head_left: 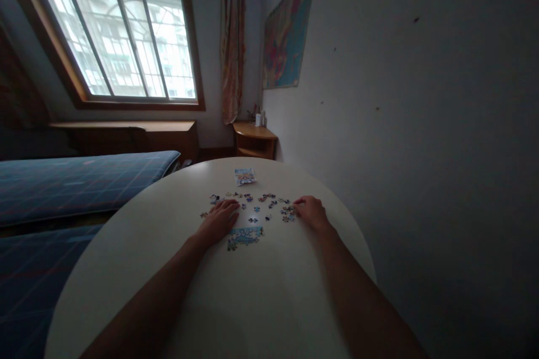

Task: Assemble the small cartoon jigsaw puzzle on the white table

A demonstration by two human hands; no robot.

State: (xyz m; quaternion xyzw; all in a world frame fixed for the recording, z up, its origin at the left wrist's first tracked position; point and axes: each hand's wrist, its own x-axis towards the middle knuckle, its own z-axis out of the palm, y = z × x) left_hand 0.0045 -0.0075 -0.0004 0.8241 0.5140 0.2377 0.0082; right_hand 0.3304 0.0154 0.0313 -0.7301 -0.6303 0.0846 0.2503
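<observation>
My left hand (222, 217) lies flat on the table with its fingers stretched out, among loose jigsaw pieces and just above a joined section of the puzzle (246, 235). That section is mostly light blue, with an uneven lower edge. On the right, my right hand (310, 211) has its fingers curled and its fingertips at a cluster of loose jigsaw pieces (288, 214). What sits between those fingertips is too small to make out. Single pieces lie between the hands, among them a blue piece (256, 209) and a dark one (252, 220).
A small picture packet (245, 176) lies toward the far side of the round white table (269, 297). Beyond the table's left edge is a bed with a blue plaid mattress (84, 179). A wall (421, 151) runs along the right, and a wooden corner shelf (255, 132) stands behind.
</observation>
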